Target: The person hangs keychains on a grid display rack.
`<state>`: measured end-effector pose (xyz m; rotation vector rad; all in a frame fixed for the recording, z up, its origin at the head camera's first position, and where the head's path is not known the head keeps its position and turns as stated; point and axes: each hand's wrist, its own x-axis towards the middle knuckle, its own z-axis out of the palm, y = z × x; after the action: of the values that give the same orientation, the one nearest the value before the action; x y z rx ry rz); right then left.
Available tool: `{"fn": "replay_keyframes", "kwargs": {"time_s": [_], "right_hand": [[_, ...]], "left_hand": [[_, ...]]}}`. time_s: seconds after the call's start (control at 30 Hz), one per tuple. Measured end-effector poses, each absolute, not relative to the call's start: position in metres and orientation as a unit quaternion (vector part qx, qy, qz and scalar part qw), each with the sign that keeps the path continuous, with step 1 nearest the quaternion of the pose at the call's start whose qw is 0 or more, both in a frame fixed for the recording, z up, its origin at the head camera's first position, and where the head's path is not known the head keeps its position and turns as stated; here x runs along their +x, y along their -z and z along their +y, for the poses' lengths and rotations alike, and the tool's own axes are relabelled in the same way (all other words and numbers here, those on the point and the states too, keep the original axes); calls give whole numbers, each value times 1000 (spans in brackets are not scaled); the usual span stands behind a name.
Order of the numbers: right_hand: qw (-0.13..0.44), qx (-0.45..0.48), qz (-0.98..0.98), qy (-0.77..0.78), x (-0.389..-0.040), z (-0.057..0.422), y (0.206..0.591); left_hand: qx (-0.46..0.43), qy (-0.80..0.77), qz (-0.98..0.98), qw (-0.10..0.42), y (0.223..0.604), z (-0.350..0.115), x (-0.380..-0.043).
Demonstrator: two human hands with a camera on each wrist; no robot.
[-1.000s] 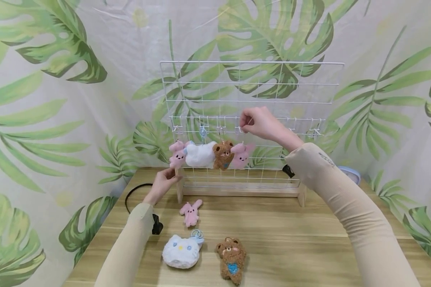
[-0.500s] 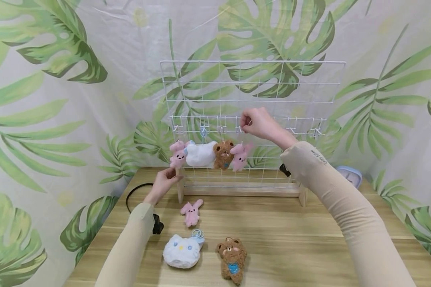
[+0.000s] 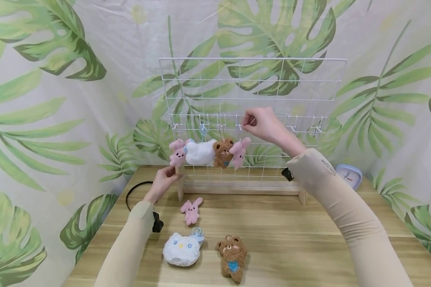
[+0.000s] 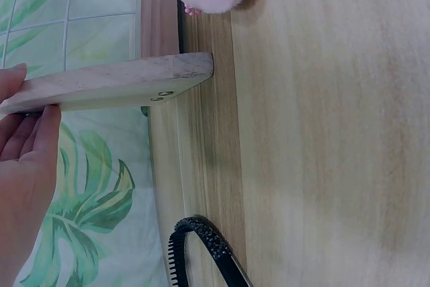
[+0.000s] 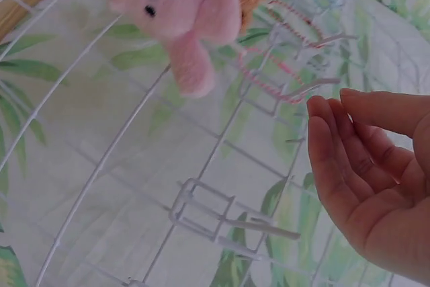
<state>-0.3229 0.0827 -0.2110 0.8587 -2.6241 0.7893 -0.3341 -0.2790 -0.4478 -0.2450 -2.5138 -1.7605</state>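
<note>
My left hand [image 3: 163,182] pinches the wooden side post [image 4: 114,85] of a white wire grid rack [image 3: 253,59], thumb on one face and fingers on the other. Close to a rack hook [image 5: 319,85] is my right hand [image 3: 263,122], its fingertips slightly apart and nothing between them. A pink plush bunny [image 3: 239,153] hangs from that hook by a beaded loop [image 5: 265,89]. To its left hang a brown bear [image 3: 222,153], a white plush [image 3: 200,152] and another pink bunny [image 3: 178,153].
On the wooden table lie a pink bunny [image 3: 191,211], a white plush with blue eyes [image 3: 181,250] and a brown bear [image 3: 232,259]. A black toothed hair band [image 4: 208,233] lies left of the rack. A clock [image 3: 350,175] stands behind the right arm.
The rightmost hanging bunny has turned sideways on its loop. My right hand has shifted slightly right, away from the hook. The left hand keeps its hold on the post.
</note>
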Motion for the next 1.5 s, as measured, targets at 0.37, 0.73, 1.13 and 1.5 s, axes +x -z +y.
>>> {"fn": "replay_keyframes", "kwargs": {"time_s": [0.37, 0.73, 1.13, 1.5], "right_hand": [[108, 333, -877, -329, -284, 74, 235], [8, 453, -840, -298, -270, 23, 322], [-68, 378, -872, -304, -307, -26, 415], [-80, 375, -885, -264, -338, -54, 446]], "left_hand": [[-77, 563, -822, 38, 446, -285, -337], [-79, 561, -823, 37, 446, -287, -336], [-78, 569, -817, 44, 451, -284, -335], [-77, 567, -819, 40, 448, -281, -332]]}}
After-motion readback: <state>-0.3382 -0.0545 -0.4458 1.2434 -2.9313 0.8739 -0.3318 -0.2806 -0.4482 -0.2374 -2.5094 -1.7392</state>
